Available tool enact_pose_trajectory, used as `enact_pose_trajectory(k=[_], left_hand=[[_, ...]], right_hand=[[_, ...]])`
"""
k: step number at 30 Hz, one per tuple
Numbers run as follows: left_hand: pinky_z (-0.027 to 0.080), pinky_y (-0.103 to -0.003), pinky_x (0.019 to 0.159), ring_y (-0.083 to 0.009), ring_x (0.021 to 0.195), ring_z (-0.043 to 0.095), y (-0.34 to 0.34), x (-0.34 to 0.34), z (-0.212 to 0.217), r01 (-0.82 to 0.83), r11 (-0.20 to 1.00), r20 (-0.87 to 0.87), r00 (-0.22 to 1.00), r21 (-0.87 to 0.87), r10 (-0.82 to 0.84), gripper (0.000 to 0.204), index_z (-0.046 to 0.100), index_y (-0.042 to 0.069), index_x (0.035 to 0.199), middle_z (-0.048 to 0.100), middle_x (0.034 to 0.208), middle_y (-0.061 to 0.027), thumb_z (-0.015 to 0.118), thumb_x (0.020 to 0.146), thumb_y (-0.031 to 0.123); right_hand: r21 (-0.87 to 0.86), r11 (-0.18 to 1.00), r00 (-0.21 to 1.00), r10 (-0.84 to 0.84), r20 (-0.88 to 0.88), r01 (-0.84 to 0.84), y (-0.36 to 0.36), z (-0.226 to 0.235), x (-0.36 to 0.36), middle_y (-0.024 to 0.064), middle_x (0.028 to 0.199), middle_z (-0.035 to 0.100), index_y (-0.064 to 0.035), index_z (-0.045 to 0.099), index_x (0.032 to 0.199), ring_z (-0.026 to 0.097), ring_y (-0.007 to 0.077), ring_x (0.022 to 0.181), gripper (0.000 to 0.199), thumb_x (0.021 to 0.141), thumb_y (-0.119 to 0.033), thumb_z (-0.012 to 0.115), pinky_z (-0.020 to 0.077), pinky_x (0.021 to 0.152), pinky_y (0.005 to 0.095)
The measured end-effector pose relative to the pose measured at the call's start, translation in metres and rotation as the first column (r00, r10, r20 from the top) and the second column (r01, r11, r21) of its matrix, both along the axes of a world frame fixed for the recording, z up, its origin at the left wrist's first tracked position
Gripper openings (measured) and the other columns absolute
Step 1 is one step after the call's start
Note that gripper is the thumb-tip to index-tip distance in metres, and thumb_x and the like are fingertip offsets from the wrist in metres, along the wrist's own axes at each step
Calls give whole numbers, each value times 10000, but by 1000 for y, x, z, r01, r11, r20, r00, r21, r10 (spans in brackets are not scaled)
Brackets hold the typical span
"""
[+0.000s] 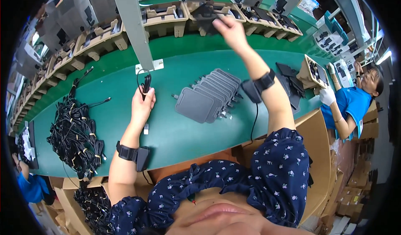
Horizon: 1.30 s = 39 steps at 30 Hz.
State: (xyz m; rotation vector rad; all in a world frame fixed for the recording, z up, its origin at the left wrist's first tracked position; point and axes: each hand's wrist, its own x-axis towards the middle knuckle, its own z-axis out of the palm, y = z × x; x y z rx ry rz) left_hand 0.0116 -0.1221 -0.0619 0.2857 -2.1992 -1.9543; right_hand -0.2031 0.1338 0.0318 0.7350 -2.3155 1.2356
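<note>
At right hand (pixel 229 29), dark panel (pixel 204 19), probably

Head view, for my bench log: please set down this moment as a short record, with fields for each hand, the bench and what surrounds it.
Left hand: holds a black cable bundle
Right hand: holds a dark flat piece at the tray row; its exact kind is unclear
Bench centre: overlapping row of grey panels
Bench left: heap of tied black cables
Far side: row of brown trays
Right side: co-worker's white-gloved hand at another tray
</note>
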Motion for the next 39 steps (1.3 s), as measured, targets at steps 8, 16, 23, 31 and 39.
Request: enact_pose_trajectory(k=[8,16,23,31,39], left_hand=[[289,-183,382,-31,438,389,4,-1,-1,19,1000,-15,1000,-9,-20,191,454,92,797,467,586,31,482,919,235],[345,-204,438,-52,484,423,2,0,-3,44,999,10,999,24,-44,100,474,55,891,507,648,5,483,917,150],[321,-183,398,-33,471,427,4,-3,-6,51,998,-33,998,-41,-52,131,481,80,885,512,640,27,488,917,207],[297,-172,393,-34,497,444,-10,9,15,217,970,132,964,106,-231,136,484,73,918,530,702,12,491,918,209],[270,-192,392,-41,453,396,2,30,52,503,845,91,847,180,-524,184,533,57,760,470,563,31,476,899,163]], right_hand=[[-326,903,959,-278,50,279,39,-21,-163,54,857,655,21,560,1100,582,86,674,316,822,-110,635,441,520,234],[97,830,822,-558,113,550,27,-21,-168,157,968,631,-15,550,1161,595,253,817,457,792,-265,653,458,754,344],[256,575,629,-693,-352,777,28,-29,-133,108,1078,529,-112,593,1019,458,316,1072,305,774,-289,636,386,867,431],[412,891,626,435,-647,-193,-88,-2,75,106,1091,581,-85,581,1022,529,278,1053,320,712,-147,632,400,910,440],[752,608,565,724,-396,-253,-84,-23,178,157,1154,519,4,429,1265,512,266,1026,535,776,-174,550,403,891,383]])
